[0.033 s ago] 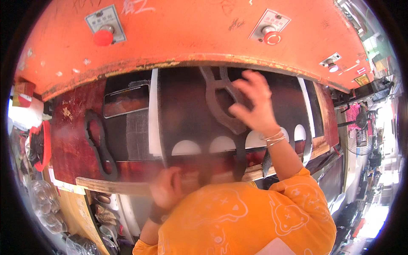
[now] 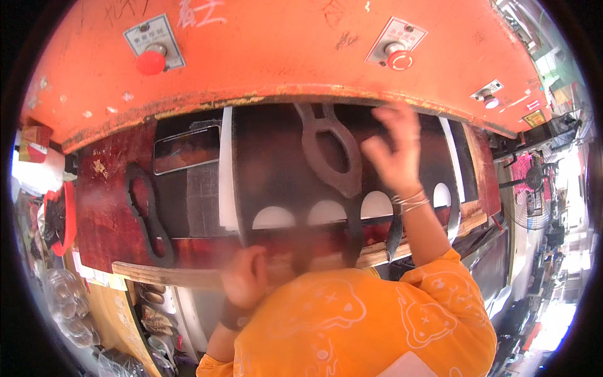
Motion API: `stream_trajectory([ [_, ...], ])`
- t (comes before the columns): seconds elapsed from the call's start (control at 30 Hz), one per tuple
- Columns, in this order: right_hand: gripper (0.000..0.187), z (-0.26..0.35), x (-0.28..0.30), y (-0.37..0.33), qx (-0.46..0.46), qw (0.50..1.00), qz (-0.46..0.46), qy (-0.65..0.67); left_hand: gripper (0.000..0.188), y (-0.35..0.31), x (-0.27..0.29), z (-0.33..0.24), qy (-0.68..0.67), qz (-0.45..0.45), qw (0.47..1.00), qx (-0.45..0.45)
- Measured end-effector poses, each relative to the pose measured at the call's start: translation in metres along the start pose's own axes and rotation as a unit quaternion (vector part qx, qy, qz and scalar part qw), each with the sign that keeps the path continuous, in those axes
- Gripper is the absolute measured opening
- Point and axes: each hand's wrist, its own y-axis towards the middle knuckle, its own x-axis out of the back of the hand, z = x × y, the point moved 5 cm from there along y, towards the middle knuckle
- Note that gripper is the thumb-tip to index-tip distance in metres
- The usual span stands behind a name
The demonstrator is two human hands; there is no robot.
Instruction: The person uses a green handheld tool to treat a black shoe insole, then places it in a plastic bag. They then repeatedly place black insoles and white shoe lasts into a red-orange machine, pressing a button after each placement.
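Head view: your right hand [image 2: 396, 149] stands over the far half of the counter [image 2: 103, 210], its fingers and thumb spread, with nothing between them that shows. Just beside it, on its left, is the dark open-centred frame [image 2: 344, 181]. That frame lies on the black sheet [image 2: 270, 163], a little right of the counter's middle, and its upper end reaches toward the far edge, under the orange machine front [image 2: 282, 53]. Your thumb looks near the frame's rim but apart from it.

Your left hand [image 2: 244, 276] is by the counter's near edge, left of its middle; it is blurred, and you cannot tell from here whether it pinches anything.

White half-rounds [image 2: 274, 218] run in a row along the near side of the black sheet. Toward the counter's left edge lies a second dark frame, a sole-shaped loop [image 2: 142, 220], with a phone [image 2: 187, 149] to its right and farther back.

The step in hand seems to be setting the open-centred frame's place on the sheet. If it needs shifting, the next move calls for your right hand to close on its rim; if it sits well, draw both hands clear of the machine front before anything is pressed.
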Motion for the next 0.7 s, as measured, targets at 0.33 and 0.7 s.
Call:
stream_trajectory([
  [0.33,0.058,-0.241,0.155,0.059,-0.167,0.886,-0.426,-0.079,0.013,0.081,-0.013,0.020,0.011,-0.050,0.999,-0.019],
  [0.7,0.056,-0.147,0.096,-0.009,-0.183,0.940,-0.276,-0.076,0.016,0.146,-0.023,0.028,0.047,-0.108,0.992,-0.034],
])
